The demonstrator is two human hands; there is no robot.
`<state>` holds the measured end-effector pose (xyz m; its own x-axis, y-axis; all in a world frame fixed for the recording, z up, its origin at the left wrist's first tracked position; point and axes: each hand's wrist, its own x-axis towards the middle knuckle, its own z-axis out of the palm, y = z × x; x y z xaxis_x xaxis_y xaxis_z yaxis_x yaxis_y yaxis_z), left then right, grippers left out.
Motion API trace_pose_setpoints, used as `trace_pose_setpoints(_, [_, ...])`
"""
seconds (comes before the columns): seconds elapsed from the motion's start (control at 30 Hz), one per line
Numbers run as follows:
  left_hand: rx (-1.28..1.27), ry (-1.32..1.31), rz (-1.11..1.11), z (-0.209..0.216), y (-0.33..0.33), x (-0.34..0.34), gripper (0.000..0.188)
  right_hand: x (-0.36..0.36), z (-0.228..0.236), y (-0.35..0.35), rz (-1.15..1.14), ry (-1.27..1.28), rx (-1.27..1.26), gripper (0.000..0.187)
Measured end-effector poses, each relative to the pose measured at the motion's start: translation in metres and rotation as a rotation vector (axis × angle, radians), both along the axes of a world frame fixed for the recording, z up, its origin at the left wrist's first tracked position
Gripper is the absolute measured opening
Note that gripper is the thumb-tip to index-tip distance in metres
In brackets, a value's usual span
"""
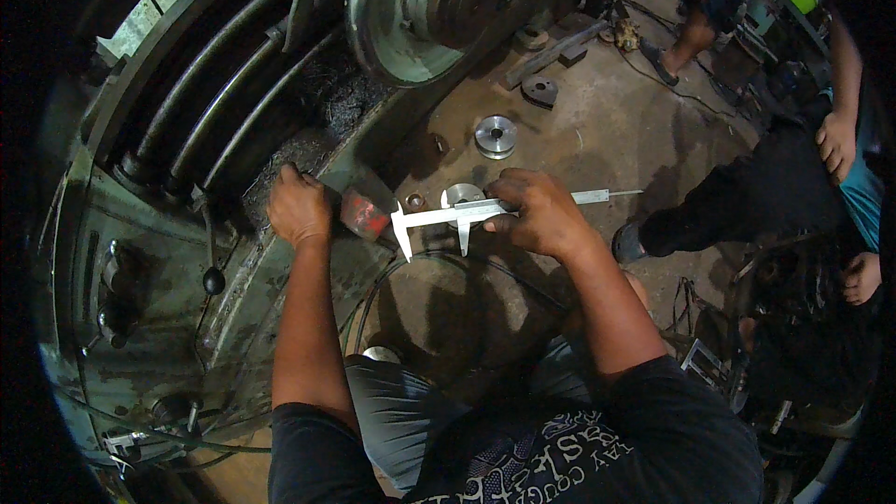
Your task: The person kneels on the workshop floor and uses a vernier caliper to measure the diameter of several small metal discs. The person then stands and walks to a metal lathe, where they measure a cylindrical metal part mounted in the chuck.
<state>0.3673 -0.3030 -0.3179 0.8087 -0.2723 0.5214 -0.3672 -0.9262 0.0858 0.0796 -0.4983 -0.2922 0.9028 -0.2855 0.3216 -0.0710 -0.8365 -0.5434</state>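
Note:
My right hand (534, 212) is closed around the body of a silver vernier caliper (439, 217). Its jaws point down toward me, spread apart with nothing between them, and its thin depth rod sticks out to the right. Beneath the caliper, partly covered by it, lies a round grooved metal pulley (460, 194) on the floor. A second shiny pulley (496, 136) lies flat farther off. My left hand (301, 207) is at the edge of the green lathe (359, 151), its fingers curled in. Whatever those fingers hold, if anything, is hidden.
The lathe's large round chuck (453, 0) and long rods (233, 65) fill the far left. A red-marked piece (365, 215) and a small ring (415, 202) are near the caliper. Black cable (504, 271) curves across the floor. A person's dark-trousered leg (737, 191) reaches in from the right.

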Motion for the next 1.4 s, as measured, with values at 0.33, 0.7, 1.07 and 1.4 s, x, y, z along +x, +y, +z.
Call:
trace_pose_setpoints(0.33, [-0.012,-0.04,-0.031,-0.003,0.001,0.003,0.021,0.0,0.0,0.003,0.014,0.003,0.006,0.039])
trace_pose_setpoints(0.7, [-0.021,-0.011,-0.02,-0.002,0.001,0.001,0.023,0.002,-0.006,0.003,0.017,-0.003,0.033,0.038])
trace_pose_setpoints(1.07, [-0.009,0.014,0.034,-0.002,-0.002,0.0,0.023,-0.002,-0.016,0.0,0.013,-0.018,0.032,0.033])
trace_pose_setpoints(1.4, [-0.015,-0.097,-0.044,-0.008,0.003,0.004,0.021,0.001,-0.037,-0.005,0.02,-0.009,0.123,0.033])
